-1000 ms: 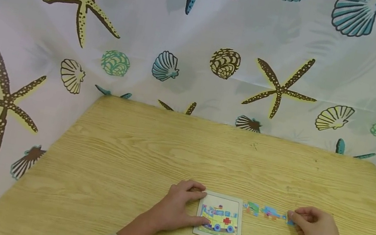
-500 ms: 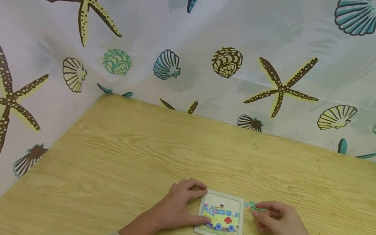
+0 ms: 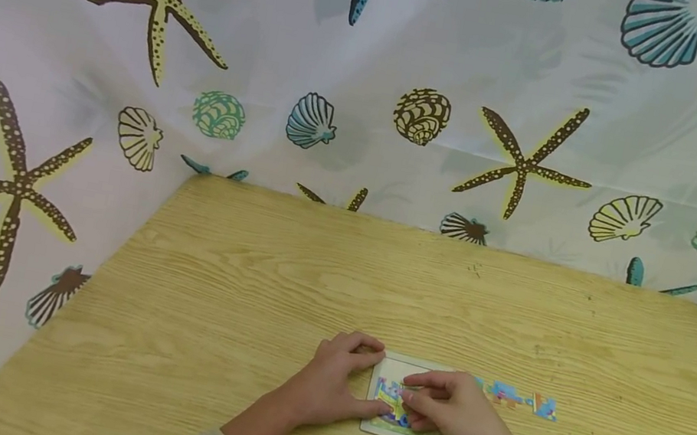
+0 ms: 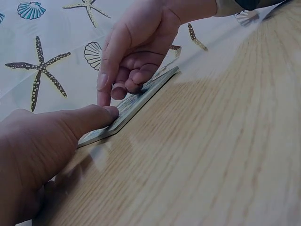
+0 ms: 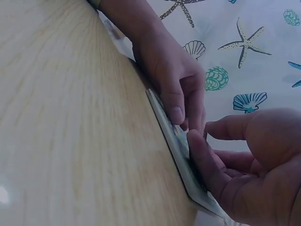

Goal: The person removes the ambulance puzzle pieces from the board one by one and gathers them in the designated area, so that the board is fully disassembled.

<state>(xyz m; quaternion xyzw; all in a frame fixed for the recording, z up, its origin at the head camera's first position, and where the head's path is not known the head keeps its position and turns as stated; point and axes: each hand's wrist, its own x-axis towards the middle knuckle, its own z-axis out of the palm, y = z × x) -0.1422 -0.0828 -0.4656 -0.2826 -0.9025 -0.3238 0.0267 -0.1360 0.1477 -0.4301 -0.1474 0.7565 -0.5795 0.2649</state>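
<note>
A square jigsaw board (image 3: pixel 377 432) with a pale frame and a colourful vehicle picture lies flat on the table. My left hand (image 3: pixel 336 383) holds it by the left side, the thumb over the picture and the fingers at the far left corner. Above the picture, my right hand (image 3: pixel 450 410) pinches a thin puzzle piece (image 5: pixel 205 131) between thumb and index finger; the right wrist view shows only its edge. The right hand hides the right half of the picture. In the left wrist view the board (image 4: pixel 155 89) appears edge-on, under both hands.
To the right of the board lie loose puzzle pieces, among them a blue one (image 3: pixel 505 394) and a blue-orange one (image 3: pixel 544 406). They rest on a wood-grain table (image 3: pixel 282 276). A curtain (image 3: pixel 370 97) printed with shells and starfish stands behind it and along its sides.
My right hand has moved left from the loose pieces to above the board, uncovering the rightmost piece and covering part of the picture. The left hand has kept its hold on the board.
</note>
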